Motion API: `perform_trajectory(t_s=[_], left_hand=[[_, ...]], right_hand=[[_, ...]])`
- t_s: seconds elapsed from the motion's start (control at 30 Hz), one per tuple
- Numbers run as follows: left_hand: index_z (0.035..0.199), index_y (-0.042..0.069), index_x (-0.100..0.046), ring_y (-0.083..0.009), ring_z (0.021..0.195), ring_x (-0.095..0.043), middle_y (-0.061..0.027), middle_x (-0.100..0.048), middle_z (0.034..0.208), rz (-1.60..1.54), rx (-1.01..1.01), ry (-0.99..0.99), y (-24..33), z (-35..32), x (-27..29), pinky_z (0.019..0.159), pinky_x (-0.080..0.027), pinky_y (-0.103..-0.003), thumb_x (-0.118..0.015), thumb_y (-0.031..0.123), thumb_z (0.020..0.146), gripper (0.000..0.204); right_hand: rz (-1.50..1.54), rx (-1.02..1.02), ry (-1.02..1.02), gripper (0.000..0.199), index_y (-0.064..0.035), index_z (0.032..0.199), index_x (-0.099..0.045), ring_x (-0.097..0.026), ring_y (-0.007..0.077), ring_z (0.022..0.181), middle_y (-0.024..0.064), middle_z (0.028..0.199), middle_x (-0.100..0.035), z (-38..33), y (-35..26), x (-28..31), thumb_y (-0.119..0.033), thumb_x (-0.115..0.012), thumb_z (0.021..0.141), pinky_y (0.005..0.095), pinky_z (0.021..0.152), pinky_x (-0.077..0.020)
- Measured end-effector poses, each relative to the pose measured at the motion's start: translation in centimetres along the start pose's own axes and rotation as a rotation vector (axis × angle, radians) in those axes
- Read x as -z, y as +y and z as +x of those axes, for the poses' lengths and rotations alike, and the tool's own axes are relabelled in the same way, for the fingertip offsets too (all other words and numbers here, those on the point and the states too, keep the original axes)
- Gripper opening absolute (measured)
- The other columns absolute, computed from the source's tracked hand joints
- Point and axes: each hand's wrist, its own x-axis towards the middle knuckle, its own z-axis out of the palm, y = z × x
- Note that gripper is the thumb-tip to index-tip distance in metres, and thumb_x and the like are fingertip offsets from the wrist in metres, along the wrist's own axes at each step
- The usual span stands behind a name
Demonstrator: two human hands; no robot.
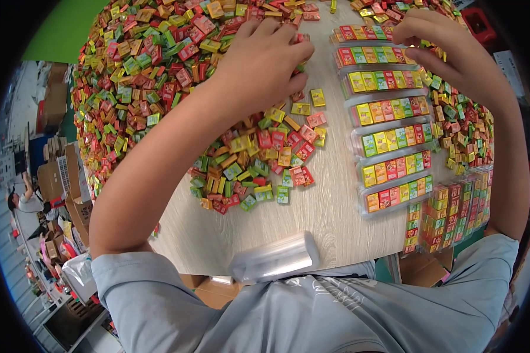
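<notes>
My left hand (265, 63) reaches over the big heap of small wrapped candy packs (176, 88), its fingers curled downward. A red pack shows by its fingertips, but what they grip is hidden. My right hand (439, 50) is at the right end of the farthest clear plastic trays, thumb and fingers bent toward each other; anything between them is too small to make out. Several such trays (388, 112) lie one below another, each with a row of red, yellow, green and orange packs. A smaller loose pile (259, 153) lies below my left hand.
A roll or stack of clear plastic (277, 259) lies at the near table edge. Filled clear packages (453, 212) stand at the near right, below another heap of packs (462, 129). Cardboard boxes (59, 176) and another person (26, 200) are off to the left.
</notes>
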Motion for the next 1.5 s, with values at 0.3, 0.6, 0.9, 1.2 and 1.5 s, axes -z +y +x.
perform_trajectory(t_s=[0.3, 0.6, 0.9, 1.2, 1.5], left_hand=[[0.105, 0.011, -0.067, -0.0317, 0.119, -0.057, -0.0114, -0.065, 0.109, -0.038, 0.077, -0.157, -0.1, -3.7, 2.9, 0.105, -0.043, -0.048, -0.074, 0.029, 0.085, 0.028], [0.110, 0.008, -0.066, -0.0302, 0.117, -0.055, -0.0111, -0.062, 0.114, 0.045, -0.011, 0.016, -0.2, -0.1, 3.6, 0.103, -0.042, -0.047, -0.072, 0.036, 0.087, 0.037], [0.115, 0.007, -0.065, -0.0282, 0.115, -0.057, -0.0099, -0.062, 0.116, 0.196, 0.031, -0.074, -4.4, 3.7, -0.4, 0.099, -0.044, -0.045, -0.071, 0.037, 0.089, 0.040], [0.110, 0.010, -0.065, -0.0286, 0.117, -0.056, -0.0088, -0.062, 0.115, 0.076, 0.016, -0.109, -4.0, -0.7, 2.4, 0.102, -0.043, -0.045, -0.073, 0.031, 0.087, 0.032], [0.110, 0.009, -0.067, -0.0314, 0.122, -0.055, -0.0113, -0.063, 0.117, 0.055, 0.016, -0.087, -3.2, -3.4, 5.2, 0.110, -0.040, -0.048, -0.073, 0.029, 0.086, 0.032]], right_hand=[[-0.033, -0.004, 0.023, 0.012, -0.0044, 0.110, -0.062, -0.064, 0.0198, 0.087, 0.0089, 0.099, -0.063, 3.5, 0.7, 0.0, -0.013, -0.062, 0.101, 0.0360, 0.076, -0.0519], [0.184, -0.497, -0.161, 0.019, -0.0045, 0.114, -0.063, -0.065, 0.0238, 0.078, 0.0119, 0.087, -0.066, 11.3, 3.4, -3.2, -0.012, -0.063, 0.097, 0.0401, 0.069, -0.0517], [0.253, -0.342, -0.130, 0.023, -0.0026, 0.110, -0.062, -0.065, 0.0274, 0.078, 0.0135, 0.092, -0.067, 14.8, 4.2, -7.5, -0.009, -0.069, 0.088, 0.0414, 0.071, -0.0498], [0.282, -0.332, -0.361, 0.024, 0.0008, 0.111, -0.067, -0.074, 0.0322, 0.089, 0.0159, 0.091, -0.074, 17.9, -0.9, -7.2, -0.012, -0.064, 0.091, 0.0460, 0.073, -0.0565], [0.288, -0.272, -0.440, 0.026, 0.0024, 0.110, -0.069, -0.073, 0.0350, 0.088, 0.0201, 0.094, -0.074, 18.9, -4.7, -5.1, -0.003, -0.062, 0.086, 0.0463, 0.073, -0.0563]])
